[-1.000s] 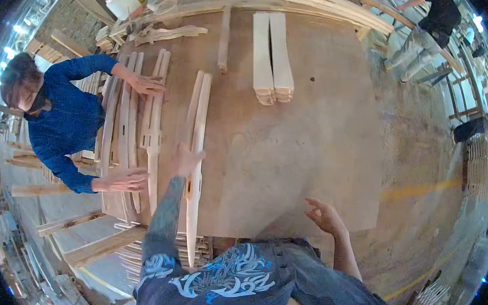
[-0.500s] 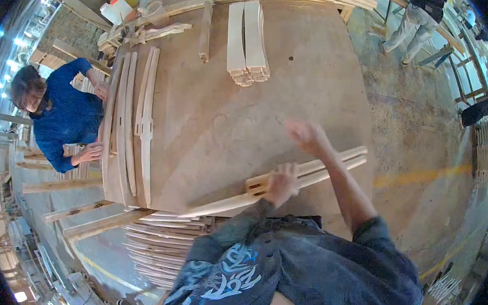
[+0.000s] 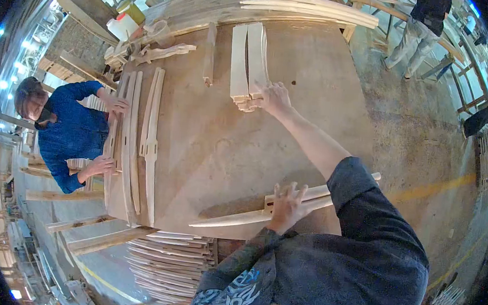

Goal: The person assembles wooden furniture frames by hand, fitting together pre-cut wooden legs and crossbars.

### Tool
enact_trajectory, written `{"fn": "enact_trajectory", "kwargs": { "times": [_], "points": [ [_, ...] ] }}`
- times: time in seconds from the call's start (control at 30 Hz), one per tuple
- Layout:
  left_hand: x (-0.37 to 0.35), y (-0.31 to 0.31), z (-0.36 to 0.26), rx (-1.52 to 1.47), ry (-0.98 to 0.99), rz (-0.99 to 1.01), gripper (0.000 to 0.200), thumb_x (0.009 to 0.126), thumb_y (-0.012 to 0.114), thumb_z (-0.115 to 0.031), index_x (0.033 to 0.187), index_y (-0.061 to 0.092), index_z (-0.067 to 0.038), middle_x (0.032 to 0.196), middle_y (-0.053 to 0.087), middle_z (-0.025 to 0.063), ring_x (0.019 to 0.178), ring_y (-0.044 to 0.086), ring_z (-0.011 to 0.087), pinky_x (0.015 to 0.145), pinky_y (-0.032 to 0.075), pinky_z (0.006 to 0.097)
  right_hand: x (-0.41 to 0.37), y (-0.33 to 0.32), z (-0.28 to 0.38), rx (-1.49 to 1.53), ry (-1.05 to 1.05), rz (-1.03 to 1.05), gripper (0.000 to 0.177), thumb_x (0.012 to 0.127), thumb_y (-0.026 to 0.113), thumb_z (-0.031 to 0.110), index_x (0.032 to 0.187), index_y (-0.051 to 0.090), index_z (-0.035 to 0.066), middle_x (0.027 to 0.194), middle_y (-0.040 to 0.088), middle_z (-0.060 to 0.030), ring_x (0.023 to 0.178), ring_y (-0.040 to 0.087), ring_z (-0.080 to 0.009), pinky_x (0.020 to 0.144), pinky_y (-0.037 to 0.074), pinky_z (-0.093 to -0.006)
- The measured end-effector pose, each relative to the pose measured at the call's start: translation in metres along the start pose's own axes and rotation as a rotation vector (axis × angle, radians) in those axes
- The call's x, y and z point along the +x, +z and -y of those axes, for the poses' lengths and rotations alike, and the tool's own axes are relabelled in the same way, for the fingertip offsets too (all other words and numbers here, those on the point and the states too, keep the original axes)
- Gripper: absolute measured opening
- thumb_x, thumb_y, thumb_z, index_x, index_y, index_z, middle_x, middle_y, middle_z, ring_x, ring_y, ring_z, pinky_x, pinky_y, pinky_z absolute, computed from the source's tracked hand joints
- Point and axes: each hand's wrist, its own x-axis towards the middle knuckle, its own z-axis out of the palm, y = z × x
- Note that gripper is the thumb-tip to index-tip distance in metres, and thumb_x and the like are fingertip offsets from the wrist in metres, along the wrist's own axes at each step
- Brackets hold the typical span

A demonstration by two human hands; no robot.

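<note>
Near the front edge of the table, my left hand [image 3: 287, 209] lies over a pair of long, shaped wooden pieces [image 3: 233, 217] with slots cut near their middle. Its fingers curl over the wood where the slots are, hiding part of them. Farther off, my right hand [image 3: 274, 100] reaches to the near end of a stack of pale, thin wooden slats [image 3: 249, 55] lying in two rows. Its fingers are apart, touching the top slat on the right; no slat is lifted.
Across the left side, a person in blue [image 3: 77, 128] rests both hands on long wooden strips [image 3: 133, 144]. A narrow wooden block [image 3: 210, 55] lies left of the slats. Long strips [image 3: 307, 5] lie at the back. Stacked curved pieces [image 3: 163, 264] sit below the front edge.
My right hand has moved forward and left from above the shaped pieces to the slat stack. My left hand stays on the shaped pieces, which have shifted slightly right.
</note>
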Motion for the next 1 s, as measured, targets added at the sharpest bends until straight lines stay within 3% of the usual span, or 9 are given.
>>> {"fn": "enact_trajectory", "kwargs": {
  "times": [0.13, 0.23, 0.4, 0.53, 0.6, 0.7, 0.8, 0.9, 1.0],
  "points": [
    [-0.008, -0.016, 0.019, -0.049, -0.068, -0.094, 0.067, 0.075, 0.073, -0.041, 0.132, 0.053, -0.013, 0.127, 0.05, 0.0163, 0.119, 0.05, 0.0349, 0.108, 0.025, 0.0617, -0.008, 0.031, -0.019, -0.05, -0.046, -0.217, 0.063, 0.08, 0.069, 0.045, 0.132, 0.054, 0.014, 0.098, 0.07, -0.0147, 0.102, 0.064, -0.0308, 0.107, 0.034, -0.0524],
    [-0.006, -0.023, 0.03, -0.022, -0.047, -0.161, 0.056, 0.08, 0.069, -0.035, 0.129, 0.054, -0.013, 0.127, 0.051, 0.0162, 0.115, 0.053, 0.034, 0.108, 0.028, 0.0594, 0.001, 0.03, -0.028, 0.201, -0.115, 0.014, 0.058, 0.082, 0.067, 0.042, 0.131, 0.054, 0.013, 0.095, 0.07, -0.0117, 0.105, 0.063, -0.0277, 0.109, 0.032, -0.0539],
    [-0.016, -0.043, 0.035, -0.069, -0.057, -0.301, 0.043, 0.081, 0.07, -0.033, 0.117, 0.062, -0.011, 0.12, 0.058, 0.0141, 0.107, 0.057, 0.0315, 0.101, 0.037, 0.0527, 0.018, 0.025, -0.025, -0.3, -0.366, -0.239, 0.042, 0.084, 0.062, 0.027, 0.121, 0.057, 0.008, 0.086, 0.065, -0.0068, 0.101, 0.062, -0.0246, 0.112, 0.03, -0.0508],
    [-0.037, -0.043, 0.034, -0.083, -0.05, -0.421, 0.03, 0.078, 0.075, -0.024, 0.103, 0.067, -0.008, 0.104, 0.066, 0.0116, 0.099, 0.061, 0.0288, 0.089, 0.046, 0.042, 0.018, 0.014, -0.017, -0.666, -0.495, -0.171, 0.028, 0.083, 0.058, 0.018, 0.109, 0.058, 0.006, 0.083, 0.06, -0.0064, 0.093, 0.062, -0.0266, 0.107, 0.035, -0.0499],
    [-0.046, -0.038, 0.037, -0.048, -0.057, -0.508, 0.024, 0.079, 0.074, -0.022, 0.098, 0.069, -0.007, 0.101, 0.067, 0.0122, 0.097, 0.062, 0.0293, 0.086, 0.047, 0.0412, 0.017, -0.001, -0.019, -0.642, -0.571, -0.43, 0.018, 0.082, 0.056, 0.013, 0.098, 0.057, 0.006, 0.08, 0.058, -0.0072, 0.086, 0.061, -0.0296, 0.102, 0.039, -0.0498],
    [-0.06, -0.046, 0.04, -0.163, -0.135, -0.503, 0.026, 0.08, 0.073, -0.022, 0.102, 0.068, -0.009, 0.1, 0.067, 0.0117, 0.097, 0.061, 0.0312, 0.089, 0.044, 0.0446, 0.046, -0.049, -0.045, -0.186, -0.351, -0.564, 0.018, 0.084, 0.056, 0.014, 0.101, 0.06, 0.012, 0.078, 0.062, -0.0087, 0.082, 0.064, -0.0292, 0.087, 0.048, -0.0473],
    [-0.07, -0.041, 0.052, -0.253, -0.19, -0.491, 0.023, 0.082, 0.072, -0.021, 0.1, 0.068, -0.007, 0.099, 0.068, 0.0132, 0.094, 0.062, 0.0309, 0.087, 0.046, 0.0431, 0.006, -0.205, -0.032, -0.254, -0.105, -0.542, 0.027, 0.088, 0.058, 0.02, 0.115, 0.064, 0.02, 0.087, 0.069, -0.0061, 0.083, 0.067, -0.0269, 0.072, 0.051, -0.044],
    [-0.062, -0.057, 0.036, -0.216, -0.139, -0.634, 0.022, 0.083, 0.071, -0.02, 0.098, 0.068, -0.004, 0.096, 0.067, 0.0146, 0.092, 0.063, 0.0315, 0.084, 0.048, 0.0419, -0.04, -0.3, -0.012, -0.38, 0.035, -0.455, 0.028, 0.09, 0.059, 0.024, 0.116, 0.066, 0.019, 0.091, 0.069, -0.0063, 0.086, 0.067, -0.0262, 0.075, 0.051, -0.0407],
    [-0.034, -0.079, 0.044, -0.249, -0.059, -0.569, 0.025, 0.084, 0.071, -0.02, 0.102, 0.066, -0.003, 0.095, 0.067, 0.0146, 0.088, 0.064, 0.0314, 0.077, 0.051, 0.0402, -0.089, -0.293, -0.016, -0.274, -0.119, -0.452, 0.032, 0.094, 0.055, 0.029, 0.108, 0.066, 0.003, 0.097, 0.068, -0.0161, 0.086, 0.065, -0.028, 0.077, 0.052, -0.0399]
  ]
}}
